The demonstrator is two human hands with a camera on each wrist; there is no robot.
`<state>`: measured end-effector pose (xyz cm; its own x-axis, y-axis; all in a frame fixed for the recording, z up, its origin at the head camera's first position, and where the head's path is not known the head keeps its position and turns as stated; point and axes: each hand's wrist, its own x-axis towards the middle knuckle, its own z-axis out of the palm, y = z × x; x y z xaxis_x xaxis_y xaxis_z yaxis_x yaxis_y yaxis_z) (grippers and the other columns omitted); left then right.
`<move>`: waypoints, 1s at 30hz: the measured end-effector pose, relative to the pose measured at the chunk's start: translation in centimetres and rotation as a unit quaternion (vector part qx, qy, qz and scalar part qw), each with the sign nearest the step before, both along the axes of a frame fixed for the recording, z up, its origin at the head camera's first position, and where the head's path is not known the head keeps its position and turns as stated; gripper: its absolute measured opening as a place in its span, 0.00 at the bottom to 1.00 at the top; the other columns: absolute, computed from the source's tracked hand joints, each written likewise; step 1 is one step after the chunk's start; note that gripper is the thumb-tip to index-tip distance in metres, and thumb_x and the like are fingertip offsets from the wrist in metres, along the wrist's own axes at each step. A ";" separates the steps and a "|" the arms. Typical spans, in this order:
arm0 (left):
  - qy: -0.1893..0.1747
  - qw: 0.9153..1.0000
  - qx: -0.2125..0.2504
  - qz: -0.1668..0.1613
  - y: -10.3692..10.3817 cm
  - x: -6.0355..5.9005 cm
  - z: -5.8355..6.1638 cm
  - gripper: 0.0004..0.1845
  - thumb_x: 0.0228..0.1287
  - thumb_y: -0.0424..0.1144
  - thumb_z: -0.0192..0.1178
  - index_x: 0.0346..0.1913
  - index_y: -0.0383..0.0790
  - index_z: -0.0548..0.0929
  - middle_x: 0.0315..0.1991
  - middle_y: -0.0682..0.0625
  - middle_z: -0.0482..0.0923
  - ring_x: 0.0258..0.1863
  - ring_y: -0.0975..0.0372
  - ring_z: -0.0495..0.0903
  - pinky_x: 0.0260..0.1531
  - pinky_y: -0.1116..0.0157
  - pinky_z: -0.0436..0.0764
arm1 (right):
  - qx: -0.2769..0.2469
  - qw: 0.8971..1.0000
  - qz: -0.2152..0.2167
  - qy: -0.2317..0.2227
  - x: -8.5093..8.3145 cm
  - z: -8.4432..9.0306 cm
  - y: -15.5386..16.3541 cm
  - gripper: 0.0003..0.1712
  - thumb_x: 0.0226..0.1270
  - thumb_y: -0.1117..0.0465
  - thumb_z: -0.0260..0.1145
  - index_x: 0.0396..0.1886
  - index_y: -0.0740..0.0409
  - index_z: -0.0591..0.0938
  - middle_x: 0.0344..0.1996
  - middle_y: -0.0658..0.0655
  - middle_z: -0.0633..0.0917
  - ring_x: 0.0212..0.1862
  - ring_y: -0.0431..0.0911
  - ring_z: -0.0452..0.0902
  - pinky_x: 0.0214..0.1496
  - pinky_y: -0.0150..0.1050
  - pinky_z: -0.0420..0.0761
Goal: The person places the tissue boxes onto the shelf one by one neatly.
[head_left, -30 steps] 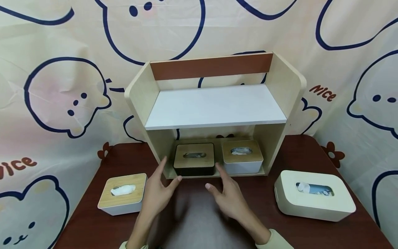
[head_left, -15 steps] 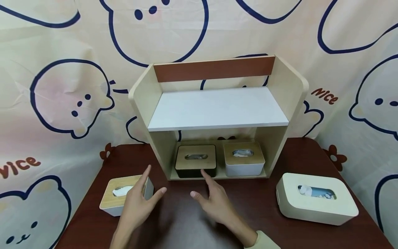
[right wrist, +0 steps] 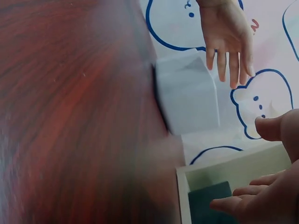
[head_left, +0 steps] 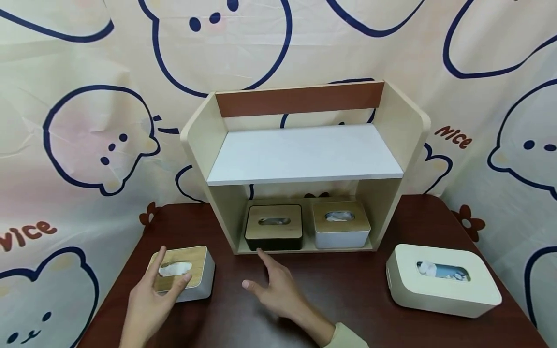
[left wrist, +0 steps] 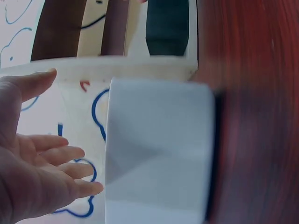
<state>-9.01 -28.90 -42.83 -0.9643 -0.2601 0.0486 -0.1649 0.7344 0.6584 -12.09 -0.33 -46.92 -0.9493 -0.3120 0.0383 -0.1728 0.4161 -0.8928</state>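
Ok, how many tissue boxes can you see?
4: a black-sided box and a white-sided box on the lower level of the shelf unit, a wood-topped box on the table at left, and a cream box at right.

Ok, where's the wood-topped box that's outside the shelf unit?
In the head view, the wood-topped box sits on the left of the table, nearer the camera than the shelf unit and partly hidden behind the left hand.

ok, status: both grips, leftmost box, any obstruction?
Left grip empty, close to leftmost tissue box. Right grip empty, above table. Box upright on table. Nothing visible between left grip and box.
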 end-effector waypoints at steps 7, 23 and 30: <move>-0.031 0.998 0.023 0.043 -2.0 0.0 -0.2 0.57 0.71 0.59 0.70 0.89 0.45 0.46 0.88 0.36 0.45 0.84 0.32 0.51 0.77 0.28 0.58 | 0.008 1.000 0.014 -0.008 -0.3 -0.9 -1.9 0.51 0.71 0.42 0.75 0.86 0.53 0.64 0.81 0.58 0.72 0.80 0.58 0.68 0.79 0.62 0.72; -0.147 0.982 0.115 0.029 -5.6 -1.0 -2.4 0.68 0.77 0.62 0.60 0.79 0.37 0.12 0.81 0.39 0.04 0.83 0.35 0.17 0.82 0.33 0.37 | 0.040 0.995 0.065 -0.060 -1.4 -2.1 -6.9 0.57 0.68 0.35 0.74 0.88 0.45 0.59 0.85 0.46 0.63 0.84 0.54 0.62 0.82 0.57 0.70; -0.182 0.975 0.130 0.012 -6.4 -1.2 -3.6 0.71 0.76 0.63 0.61 0.76 0.36 0.06 0.77 0.35 0.01 0.82 0.32 0.16 0.81 0.30 0.37 | 0.047 0.994 0.083 -0.054 -1.4 -2.2 -8.5 0.58 0.68 0.33 0.73 0.89 0.48 0.57 0.86 0.47 0.61 0.85 0.51 0.61 0.83 0.54 0.69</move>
<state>-10.20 -35.32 -46.42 -0.8987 -0.2406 -0.3667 -0.4377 0.5436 0.7162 -13.49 -8.78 -49.13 -0.8816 -0.4618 -0.0979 -0.1513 0.4728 -0.8681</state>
